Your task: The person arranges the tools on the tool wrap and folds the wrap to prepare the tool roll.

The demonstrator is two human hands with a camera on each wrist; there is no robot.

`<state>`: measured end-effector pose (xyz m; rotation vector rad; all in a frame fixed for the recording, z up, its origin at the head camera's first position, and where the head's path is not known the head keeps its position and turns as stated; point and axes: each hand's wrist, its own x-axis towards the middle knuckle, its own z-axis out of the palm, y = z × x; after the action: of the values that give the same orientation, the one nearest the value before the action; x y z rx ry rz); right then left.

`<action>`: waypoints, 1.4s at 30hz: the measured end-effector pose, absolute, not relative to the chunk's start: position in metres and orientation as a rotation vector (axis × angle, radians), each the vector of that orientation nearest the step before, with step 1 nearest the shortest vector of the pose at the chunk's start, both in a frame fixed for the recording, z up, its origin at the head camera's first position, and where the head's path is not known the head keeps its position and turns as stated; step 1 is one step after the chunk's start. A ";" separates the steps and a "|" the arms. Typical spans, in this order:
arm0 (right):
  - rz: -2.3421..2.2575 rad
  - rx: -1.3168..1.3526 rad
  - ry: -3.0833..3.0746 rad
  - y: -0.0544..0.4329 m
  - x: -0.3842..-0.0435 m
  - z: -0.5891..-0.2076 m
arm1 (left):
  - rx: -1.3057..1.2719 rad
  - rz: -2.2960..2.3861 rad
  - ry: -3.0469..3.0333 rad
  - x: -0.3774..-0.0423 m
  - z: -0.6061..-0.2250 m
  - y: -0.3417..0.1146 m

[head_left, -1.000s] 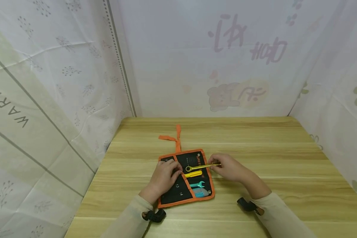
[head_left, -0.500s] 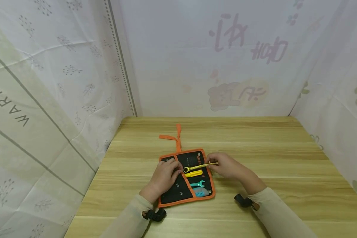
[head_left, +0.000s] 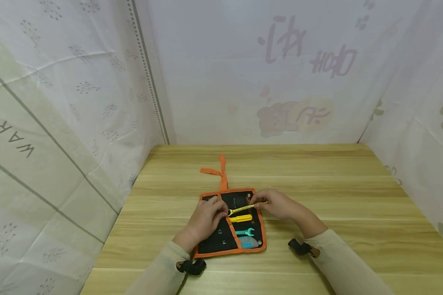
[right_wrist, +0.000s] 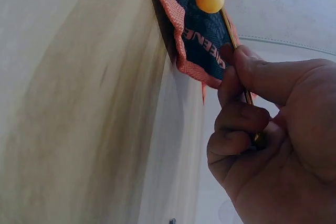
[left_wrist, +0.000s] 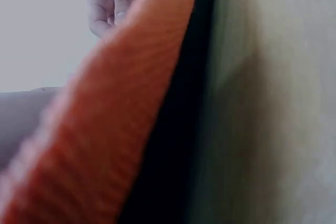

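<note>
A black tool roll with orange trim lies unfolded on the table. My right hand grips a gold ratcheting ring wrench between thumb and curled fingers. The wrench's ring end sits at the mouth of a pocket, close to my left fingertips; its other end is inside my right hand, as the right wrist view shows. My left hand pinches the pocket's orange edge. Below the wrench, a yellow-handled tool, a teal open-end wrench and a blue-grey utility knife stick out of their pockets.
Orange tie straps stretch from the roll's far edge over the wooden table. Patterned cloth hangs behind the table and on both sides. A black wrist camera sits at each sleeve cuff.
My right hand has moved left, bringing the wrench's ring end from over the roll to the pocket mouth. The roll has shifted slightly towards me; my left hand has stayed put.
</note>
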<state>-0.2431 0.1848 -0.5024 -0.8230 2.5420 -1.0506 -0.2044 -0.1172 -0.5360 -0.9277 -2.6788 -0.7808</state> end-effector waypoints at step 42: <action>-0.965 -0.719 2.558 0.164 -0.229 -0.516 | -0.900 -0.827 -2.734 -0.202 -0.533 -0.114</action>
<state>-0.2288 0.1638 -0.5162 -0.7193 2.5584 -0.9654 -0.2016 -0.1139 -0.5326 -0.9005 -2.7340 -0.8274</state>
